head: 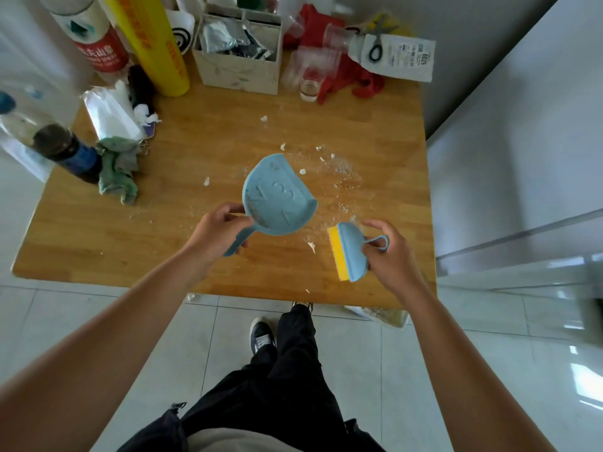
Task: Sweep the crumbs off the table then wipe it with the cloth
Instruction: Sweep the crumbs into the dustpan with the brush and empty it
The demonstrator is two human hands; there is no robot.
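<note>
The crumbs (342, 173) lie as a pale, fine scatter just right of the middle of the frame, on the wooden table (212, 138). Larger white scraps (264, 118) are dotted round them, toward the centre and the near edge. The cloth (117, 171), a crumpled grey-green rag, sits at the left side of the table, well apart from the crumbs.

At the centre we see the blue dustpan (277, 194), tilted, with one broad embossed face turned up toward the camera. The left hand (215, 233) has its fingers curled round the dustpan's handle. We cannot tell whether the pan's far lip touches the wood.

To the right of it is the brush (350, 251), blue-backed, with its yellow bristles pointing toward the left of the frame. The right hand (388, 252) grips it with curled fingers, and the brush's loop sits against the fingers.

Along the top of the frame stand a yellow roll (153, 40), a pale box (238, 66) of packets, a small glass (308, 88), a red fabric heap (346, 76) and scissors (375, 40) on a white packet. At upper left are a red-labelled bottle (98, 44) and a dark bottle (65, 151).

Below the table edge we see dark trousers and a shoe (261, 334) on pale floor tiles.
</note>
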